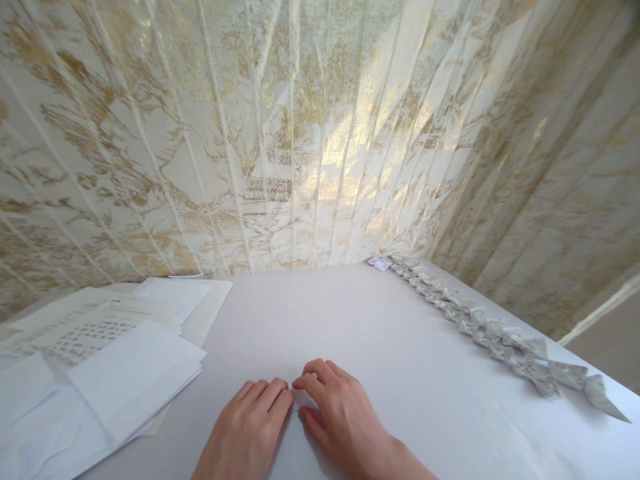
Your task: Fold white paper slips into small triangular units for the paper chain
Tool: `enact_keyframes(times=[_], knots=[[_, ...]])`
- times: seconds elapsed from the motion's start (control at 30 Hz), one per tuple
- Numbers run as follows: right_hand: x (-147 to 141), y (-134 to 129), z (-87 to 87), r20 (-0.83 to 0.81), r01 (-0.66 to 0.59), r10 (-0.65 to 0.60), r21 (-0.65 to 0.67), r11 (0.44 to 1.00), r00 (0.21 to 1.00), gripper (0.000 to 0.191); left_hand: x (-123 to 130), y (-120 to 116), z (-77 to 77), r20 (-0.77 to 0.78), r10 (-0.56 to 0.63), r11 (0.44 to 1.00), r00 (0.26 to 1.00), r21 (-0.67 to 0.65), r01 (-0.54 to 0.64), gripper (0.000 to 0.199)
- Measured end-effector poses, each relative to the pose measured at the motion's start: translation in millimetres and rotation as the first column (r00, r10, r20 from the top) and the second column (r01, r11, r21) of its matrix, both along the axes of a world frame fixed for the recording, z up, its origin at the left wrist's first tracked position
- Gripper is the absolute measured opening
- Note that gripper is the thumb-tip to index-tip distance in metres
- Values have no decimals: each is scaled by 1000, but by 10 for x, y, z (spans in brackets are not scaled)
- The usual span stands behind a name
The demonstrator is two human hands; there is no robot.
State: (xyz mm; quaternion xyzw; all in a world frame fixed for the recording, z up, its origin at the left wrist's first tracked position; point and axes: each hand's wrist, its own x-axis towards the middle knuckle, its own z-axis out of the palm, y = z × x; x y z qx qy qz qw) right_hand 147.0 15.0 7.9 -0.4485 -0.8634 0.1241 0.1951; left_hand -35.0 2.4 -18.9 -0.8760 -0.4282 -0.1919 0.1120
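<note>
A small piece of white paper [304, 400] lies on the white tabletop between my two hands, mostly hidden by them. My left hand [253, 423] is closed, its bent fingers pressed together at the paper's left side; its thumb is out of sight. From the right, my right hand [345, 413] curls over the same paper, with the forefinger at its upper edge and the thumb lower down. Both hands rest close together, fingertips almost touching. White on white makes the paper's folds hard to make out.
A spread pile of white sheets [135, 373] covers the table's left side, with a printed sheet [95, 333] among them. Along the right edge runs a row of folded paper pieces [475, 323], a whiter one [380, 263] at its far end. A patterned curtain [280, 167] hangs behind.
</note>
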Motion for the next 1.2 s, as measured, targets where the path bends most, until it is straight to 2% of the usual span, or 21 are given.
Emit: enact_keyframes(times=[0.33, 0.47, 0.63, 0.87, 1.1, 1.2], knots=[[14, -6, -18, -11, -5, 6, 7, 1000, 1000, 29, 34, 0, 66, 23, -8, 997, 1000, 79, 6, 32], [10, -11, -19, -19, -7, 7, 10, 1000, 1000, 28, 44, 6, 63, 52, -30, 997, 998, 71, 26, 25], [7, -2, -21, -20, -6, 6, 5, 1000, 1000, 29, 37, 8, 4, 8, 10, 1000, 1000, 8, -10, 21], [2, -11, -22, 3, -7, 7, 41, 999, 1000, 24, 4, -12, -50, -45, 7, 1000, 999, -19, -8, 25], [-36, 11, -8, 105, -22, 10, 118, 993, 994, 14, 32, 37, -22, 51, 11, 999, 999, 30, -13, 23], [-35, 32, -15, 132, -15, -1, 123, 992, 991, 14, 11, 48, -42, 197, 34, 999, 980, -39, -27, 16]])
